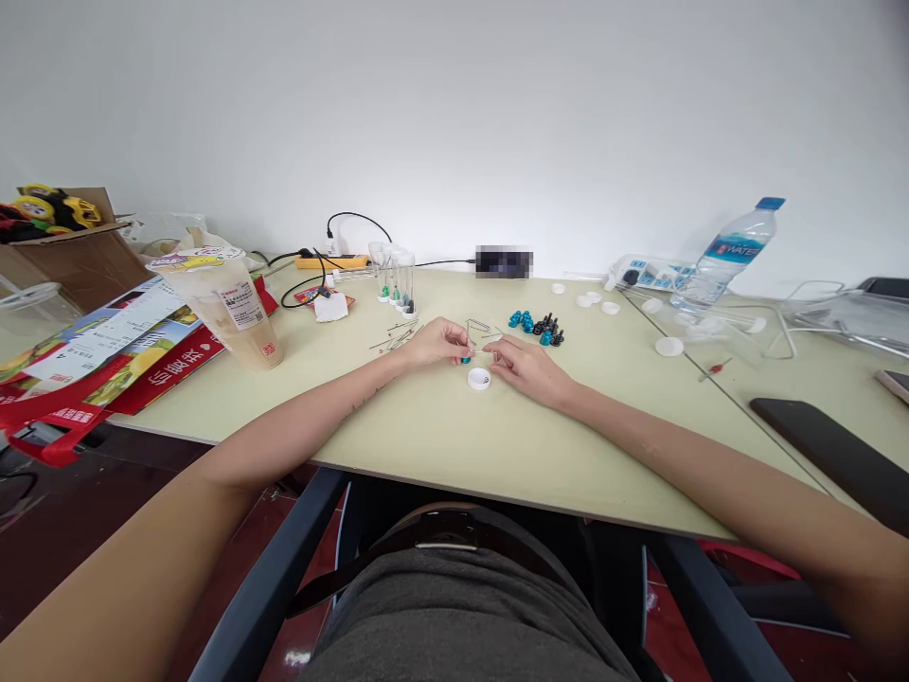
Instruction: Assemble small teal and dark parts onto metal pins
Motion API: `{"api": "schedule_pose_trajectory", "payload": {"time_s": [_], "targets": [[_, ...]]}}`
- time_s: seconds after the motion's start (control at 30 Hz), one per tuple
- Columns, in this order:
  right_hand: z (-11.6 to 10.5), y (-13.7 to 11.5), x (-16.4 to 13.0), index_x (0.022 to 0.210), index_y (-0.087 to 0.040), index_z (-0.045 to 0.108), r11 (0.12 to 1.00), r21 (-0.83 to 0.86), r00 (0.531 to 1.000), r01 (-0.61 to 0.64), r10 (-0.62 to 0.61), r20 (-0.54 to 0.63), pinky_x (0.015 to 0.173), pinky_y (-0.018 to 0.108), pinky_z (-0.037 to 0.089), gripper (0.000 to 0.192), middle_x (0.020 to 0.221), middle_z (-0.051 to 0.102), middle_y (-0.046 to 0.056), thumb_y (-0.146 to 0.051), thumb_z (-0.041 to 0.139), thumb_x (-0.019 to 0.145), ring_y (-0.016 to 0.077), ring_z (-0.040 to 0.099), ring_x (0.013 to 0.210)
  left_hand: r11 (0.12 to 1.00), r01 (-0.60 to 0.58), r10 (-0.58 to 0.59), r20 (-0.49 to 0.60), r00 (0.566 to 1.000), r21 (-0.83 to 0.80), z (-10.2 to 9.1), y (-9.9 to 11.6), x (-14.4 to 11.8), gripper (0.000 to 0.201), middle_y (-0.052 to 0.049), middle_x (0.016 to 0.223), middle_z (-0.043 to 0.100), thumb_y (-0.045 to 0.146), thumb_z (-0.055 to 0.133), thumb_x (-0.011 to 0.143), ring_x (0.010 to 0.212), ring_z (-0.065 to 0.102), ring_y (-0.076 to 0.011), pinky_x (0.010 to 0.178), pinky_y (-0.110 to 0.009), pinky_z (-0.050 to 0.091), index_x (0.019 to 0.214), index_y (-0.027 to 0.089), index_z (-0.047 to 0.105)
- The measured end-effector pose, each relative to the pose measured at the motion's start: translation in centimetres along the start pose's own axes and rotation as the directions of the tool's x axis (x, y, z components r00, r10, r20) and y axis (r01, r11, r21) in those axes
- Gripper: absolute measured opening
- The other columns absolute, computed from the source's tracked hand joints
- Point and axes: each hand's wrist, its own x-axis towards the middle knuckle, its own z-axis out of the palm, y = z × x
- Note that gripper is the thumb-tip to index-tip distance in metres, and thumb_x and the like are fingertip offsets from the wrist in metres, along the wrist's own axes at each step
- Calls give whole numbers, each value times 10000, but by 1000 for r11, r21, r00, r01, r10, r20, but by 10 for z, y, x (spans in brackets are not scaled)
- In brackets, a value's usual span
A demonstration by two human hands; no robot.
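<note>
A pale yellow-green table [426, 431] is spreading across the middle of the frame, meeting a plain white wall [454, 114] behind it, and dark red floor tiles [248, 530] are showing at the lower left. At the left edge a cardboard box [89, 270] is standing behind a red printed bag [181, 365], and a tall drink cup [231, 317] is standing beside the bag. At the upper right a water bottle [731, 251] is tilting near a white power strip [657, 276]; a dark flat slab [824, 445] is lying at the lower right.

Near the centre of the frame, the person's left hand [438, 343] is reaching in with thumb and fingers bent narrowly together. The right hand [529, 367] is facing it just beside, its fingers also curling in a narrow bend. Something small and pale is showing between the fingertips, but it is too small to identify, and one cannot tell which hand is gripping it.

A teal piece [466, 360] is showing just below the left fingertips. A round white cap [478, 379] is resting on the table just below the hands, with small dark bits inside. Thin metal rods [401, 334] are lying left of centre, below clear tubes [395, 284] that are standing upright. Teal knobs [522, 320] and black knobs [543, 326] are clustering right of centre.
</note>
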Motion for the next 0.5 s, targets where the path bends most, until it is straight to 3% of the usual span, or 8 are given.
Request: {"api": "schedule_pose_trajectory", "payload": {"time_s": [0.23,0.5], "targets": [[-1,1,1,1101,-141,585,995,-87,998,58,-59,-2,737,325,481,296,930,629,106,-217,377,905,200,594,851,1000,16,-16,27,1000,-9,-5,-1,0,248,-60,709,628,286,683,653,572,541,-75,579,-228,463,774,71,650],[-2,1,0,1101,-156,603,996,-48,996,80,-81,-34,713,327,490,310,919,639,105,-239,374,910,197,604,824,1000,12,-12,19,1000,24,-1,3,-2,247,-72,734,641,284,677,657,552,537,-71,578,-239,466,772,67,645]]}}
